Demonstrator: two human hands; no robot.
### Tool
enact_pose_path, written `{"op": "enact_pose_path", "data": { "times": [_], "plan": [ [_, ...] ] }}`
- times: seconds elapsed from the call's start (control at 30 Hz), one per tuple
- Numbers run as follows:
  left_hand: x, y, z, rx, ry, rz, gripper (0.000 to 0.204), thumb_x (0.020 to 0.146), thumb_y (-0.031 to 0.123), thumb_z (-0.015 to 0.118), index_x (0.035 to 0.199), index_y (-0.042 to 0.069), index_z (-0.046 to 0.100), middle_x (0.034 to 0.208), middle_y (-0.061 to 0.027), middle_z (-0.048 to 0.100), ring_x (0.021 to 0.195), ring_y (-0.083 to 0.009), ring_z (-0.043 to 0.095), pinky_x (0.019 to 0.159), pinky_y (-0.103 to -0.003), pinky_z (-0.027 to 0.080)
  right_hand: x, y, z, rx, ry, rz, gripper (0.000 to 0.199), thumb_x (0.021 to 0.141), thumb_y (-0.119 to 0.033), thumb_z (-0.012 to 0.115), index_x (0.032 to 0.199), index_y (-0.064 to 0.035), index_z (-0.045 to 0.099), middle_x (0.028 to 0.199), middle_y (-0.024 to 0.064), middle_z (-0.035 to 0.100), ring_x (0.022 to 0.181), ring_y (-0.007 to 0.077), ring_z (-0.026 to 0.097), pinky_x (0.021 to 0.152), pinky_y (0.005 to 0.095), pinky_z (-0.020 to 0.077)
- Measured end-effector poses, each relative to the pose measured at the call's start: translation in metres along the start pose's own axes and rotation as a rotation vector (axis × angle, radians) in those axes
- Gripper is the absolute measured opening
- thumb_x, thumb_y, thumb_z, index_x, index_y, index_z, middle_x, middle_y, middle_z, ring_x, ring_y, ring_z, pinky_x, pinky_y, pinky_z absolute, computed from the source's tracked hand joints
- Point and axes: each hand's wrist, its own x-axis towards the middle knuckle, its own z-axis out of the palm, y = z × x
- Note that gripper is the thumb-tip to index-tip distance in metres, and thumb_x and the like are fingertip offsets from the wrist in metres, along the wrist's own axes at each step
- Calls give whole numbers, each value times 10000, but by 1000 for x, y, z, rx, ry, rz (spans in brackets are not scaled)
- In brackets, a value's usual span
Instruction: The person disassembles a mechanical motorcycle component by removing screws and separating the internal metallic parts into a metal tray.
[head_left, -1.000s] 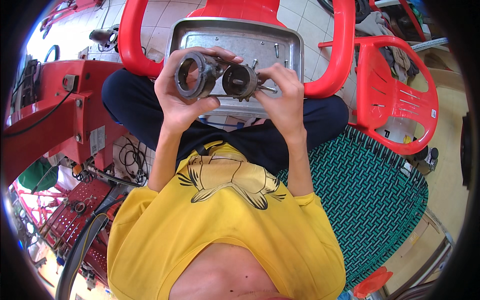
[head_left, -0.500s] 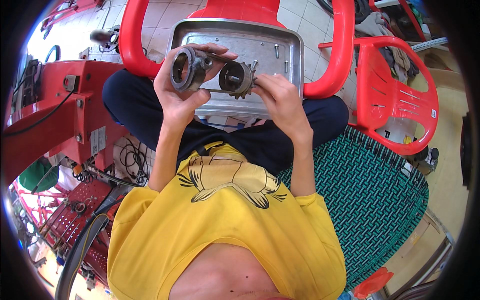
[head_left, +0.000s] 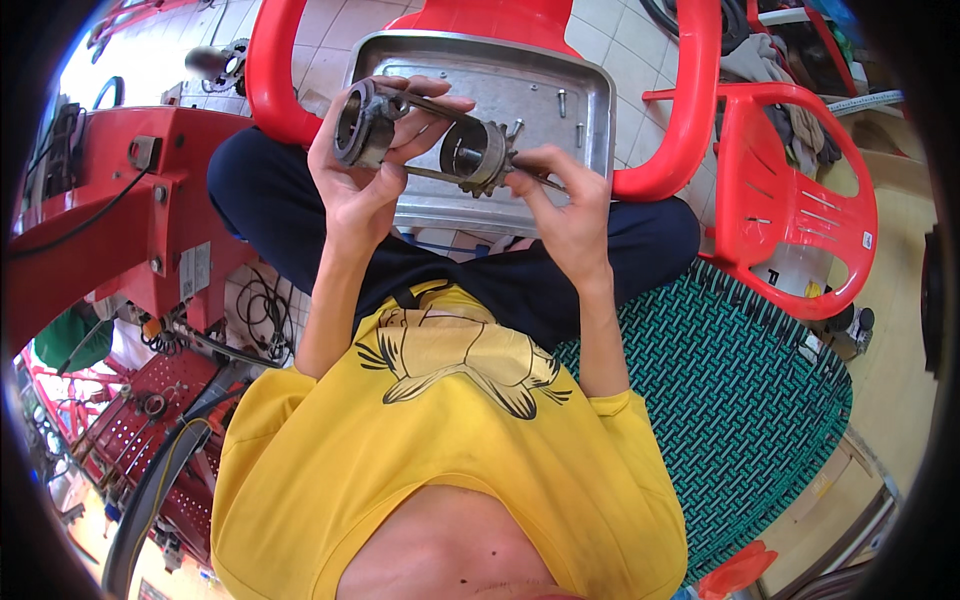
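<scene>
My left hand point(head_left: 348, 200) is wrapped round a dark metal assembly, raised above a shallow metal tray point(head_left: 603, 130). A round collar point(head_left: 378, 140) forms its left end, with thin rods linking it to a notched ring point(head_left: 491, 160) on the right. Just right of that ring, my right hand point(head_left: 573, 215) pinches a thin metal rod point(head_left: 543, 179) between thumb and fingers. Where the rod meets the ring is too small to make out. Bolts point(head_left: 562, 102) and other small hardware lie in the tray.
The tray rests on a red plastic chair point(head_left: 680, 150) in front of my crossed legs. Another red chair point(head_left: 800, 200) stands to the right, near a green woven seat point(head_left: 720, 400). Red machinery point(head_left: 190, 180) and a black cable are on the left.
My right hand's fingers have shifted, and the thin rod now shows between them. The assembly has tilted slightly in my left hand. The view has moved a little.
</scene>
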Motion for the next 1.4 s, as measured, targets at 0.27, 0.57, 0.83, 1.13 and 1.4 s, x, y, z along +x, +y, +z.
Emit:
{"op": "enact_pose_path", "data": {
  "times": [0.27, 0.57, 0.83, 1.13, 1.4],
  "plan": [
    [1, -5, -2, -134, -5, 47, 637, 922, 200, 790, 1402, -69, 469, 1335, -295, 595, 1234, -470, 633, 1081, -552, 509, 0, -1, -3, 196, -154, 201, 160, 874, -84, 783, 998, -13, 711, 847, 91, 715, 813, 201, 707, 735, 322, 531],
    [0, 1, 4, -89, -8, 36, 687, 864, 219, 852, 1350, -86, 474, 1322, -292, 589, 1237, -453, 629, 1095, -561, 490, 5, 13, 3, 278, -7, 46, 118, 953, -95, 722, 985, 17, 701, 886, 81, 720, 826, 165, 661, 764, 314, 499],
    [-1, 1, 6, -19, -25, 49, 653, 794, 72, 829, 1335, -78, 496, 1307, -285, 617, 1246, -413, 631, 1105, -516, 487, 0, 36, 15, 332, -71, 104, 298, 1062, -272, 610, 1034, 15, 681, 917, 63, 694, 846, 134, 642, 824, 312, 494],
    [0, 0, 7, -55, -7, 54, 667, 804, 90, 844, 1347, -73, 491, 1311, -282, 617, 1248, -408, 628, 1104, -504, 491, 1, 34, 5, 267, -145, 226, 159, 974, -147, 715, 1055, -11, 703, 932, 78, 720, 850, 155, 667, 838, 319, 500],
    [2, -3, 12, -72, -38, 84, 666, 801, 52, 838, 1351, -72, 483, 1307, -295, 617, 1249, -404, 628, 1093, -493, 504, 7, 30, 1, 227, 15, -7, 178, 964, -178, 721, 1017, -8, 709, 895, 73, 714, 930, 182, 663, 852, 343, 488]
  ]
}}
